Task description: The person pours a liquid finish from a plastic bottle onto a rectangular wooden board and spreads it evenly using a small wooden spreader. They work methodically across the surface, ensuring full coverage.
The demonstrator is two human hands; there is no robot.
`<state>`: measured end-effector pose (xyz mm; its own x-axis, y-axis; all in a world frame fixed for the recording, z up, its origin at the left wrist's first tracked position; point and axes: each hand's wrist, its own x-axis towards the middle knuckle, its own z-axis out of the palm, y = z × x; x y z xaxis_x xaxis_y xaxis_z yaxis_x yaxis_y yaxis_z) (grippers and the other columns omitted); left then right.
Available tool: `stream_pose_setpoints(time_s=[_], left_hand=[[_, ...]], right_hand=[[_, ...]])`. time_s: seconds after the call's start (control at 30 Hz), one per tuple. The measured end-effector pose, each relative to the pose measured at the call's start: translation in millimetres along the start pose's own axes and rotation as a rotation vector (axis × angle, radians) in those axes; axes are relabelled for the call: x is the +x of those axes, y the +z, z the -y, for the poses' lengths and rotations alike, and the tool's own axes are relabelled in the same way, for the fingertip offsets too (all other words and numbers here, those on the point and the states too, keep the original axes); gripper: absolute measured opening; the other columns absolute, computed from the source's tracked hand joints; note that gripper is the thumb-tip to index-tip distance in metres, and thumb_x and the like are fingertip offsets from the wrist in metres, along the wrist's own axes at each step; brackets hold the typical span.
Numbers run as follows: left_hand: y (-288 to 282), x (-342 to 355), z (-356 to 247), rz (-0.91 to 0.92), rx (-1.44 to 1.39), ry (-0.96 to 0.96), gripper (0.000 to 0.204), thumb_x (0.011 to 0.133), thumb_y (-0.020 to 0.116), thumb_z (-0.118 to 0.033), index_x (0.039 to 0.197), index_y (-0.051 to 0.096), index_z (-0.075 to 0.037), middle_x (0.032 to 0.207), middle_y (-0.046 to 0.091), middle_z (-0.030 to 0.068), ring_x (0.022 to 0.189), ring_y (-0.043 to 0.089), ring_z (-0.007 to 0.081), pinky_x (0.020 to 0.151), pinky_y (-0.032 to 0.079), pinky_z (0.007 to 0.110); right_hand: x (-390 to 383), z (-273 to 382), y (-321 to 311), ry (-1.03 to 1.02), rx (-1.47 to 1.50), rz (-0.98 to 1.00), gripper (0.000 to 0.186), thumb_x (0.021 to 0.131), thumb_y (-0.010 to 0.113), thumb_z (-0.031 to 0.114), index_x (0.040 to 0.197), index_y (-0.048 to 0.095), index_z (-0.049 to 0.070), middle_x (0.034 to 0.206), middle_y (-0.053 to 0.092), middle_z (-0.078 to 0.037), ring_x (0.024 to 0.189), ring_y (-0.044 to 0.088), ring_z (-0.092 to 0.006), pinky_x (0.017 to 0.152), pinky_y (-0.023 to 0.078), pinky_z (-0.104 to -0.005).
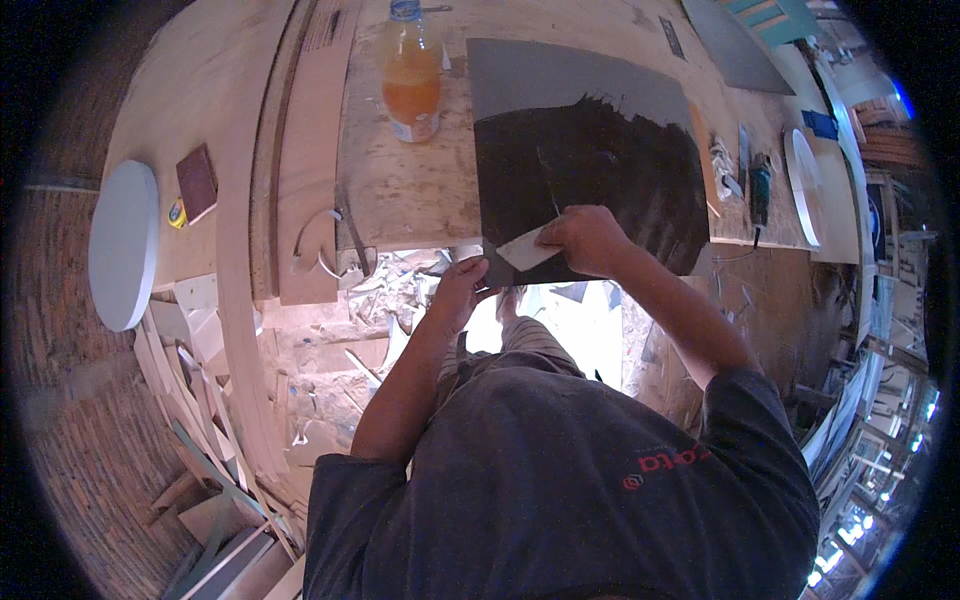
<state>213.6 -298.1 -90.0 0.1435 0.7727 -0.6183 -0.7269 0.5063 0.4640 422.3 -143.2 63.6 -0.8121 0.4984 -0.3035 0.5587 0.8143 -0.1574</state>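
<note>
Right hand (pixel 592 243), head view: fist closed on a pale flat spreader (pixel 528 249), which slants leftward over the near left corner of a dark sheet (pixel 590 170); the forearm enters from the lower right, elbow bent, the back of the hand uppermost. Left hand (pixel 460 293): gripping that same corner, thumb uppermost at the edge, the other fingers partly hidden; its forearm rises from below, left of the torso. The sheet lies on a wooden counter (pixel 400 195), its near edge projecting past the counter's front; a blackish coating with a ragged upper boundary covers the nearer part, while the far part is grey. Beyond the sheet's left side stands a clear bottle (pixel 411 88) with orange contents and a blue cap. Farther left, long wooden boards (pixel 305 160) run across the counter, and a maroon block (pixel 197 182), a yellow tape measure (pixel 177 213) and a white disc (pixel 124 245) lie beyond them. At right is a dark green corded tool (pixel 761 192), near a pale disc (pixel 803 188). Below, offcuts litter a brightly lit floor (pixel 325 360); brickwork (pixel 70 420) occupies the left margin.
</note>
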Motion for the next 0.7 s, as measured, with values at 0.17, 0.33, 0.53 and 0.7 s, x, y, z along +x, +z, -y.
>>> stream_pose_setpoints(time_s=[0.17, 0.33, 0.53, 0.7], left_hand=[[3.0, -2.1, -0.5, 0.049, -0.044, 0.052, 0.026, 0.108, 0.057, -0.014, 0.124, 0.063, 0.006, 0.119, 0.072, 0.0165, 0.112, 0.070, 0.0295, 0.105, 0.057, 0.046], [3.7, -2.0, 0.7, 0.053, -0.070, 0.080, 0.027, 0.108, 0.057, -0.014, 0.124, 0.062, 0.007, 0.119, 0.071, 0.0166, 0.108, 0.071, 0.0291, 0.098, 0.059, 0.042], [-3.8, -4.4, -5.0, 0.058, 0.741, 0.367, 0.030, 0.108, 0.058, -0.017, 0.127, 0.062, 0.006, 0.118, 0.071, 0.0145, 0.106, 0.070, 0.0261, 0.093, 0.059, 0.039], [0.7, -8.3, 5.9, -0.104, -0.005, 0.171, 0.032, 0.105, 0.065, -0.015, 0.129, 0.064, 0.005, 0.113, 0.073, 0.0119, 0.101, 0.073, 0.0227, 0.092, 0.061, 0.040]], right_hand=[[-31.4, 11.8, 19.5, -0.008, 0.021, -0.045, 0.036, 0.074, 0.078, 0.007, 0.108, 0.082, 0.019, 0.104, 0.080, -0.002, 0.091, 0.073, -0.0259, 0.078, 0.059, -0.0417], [-50.5, 21.4, 26.0, 0.021, 0.016, -0.038, 0.032, 0.077, 0.078, 0.009, 0.107, 0.082, 0.019, 0.108, 0.080, 0.000, 0.093, 0.075, -0.0250, 0.077, 0.060, -0.0409], [-61.8, 18.4, 6.9, 0.061, 0.095, 0.167, 0.023, 0.088, 0.076, 0.013, 0.109, 0.082, 0.019, 0.105, 0.080, -0.003, 0.095, 0.075, -0.0281, 0.078, 0.060, -0.0410], [-49.9, -63.6, -34.3, 0.302, 0.767, -0.092, 0.022, 0.097, 0.072, 0.017, 0.117, 0.078, 0.007, 0.102, 0.079, -0.013, 0.095, 0.075, -0.0245, 0.081, 0.056, -0.0397]])
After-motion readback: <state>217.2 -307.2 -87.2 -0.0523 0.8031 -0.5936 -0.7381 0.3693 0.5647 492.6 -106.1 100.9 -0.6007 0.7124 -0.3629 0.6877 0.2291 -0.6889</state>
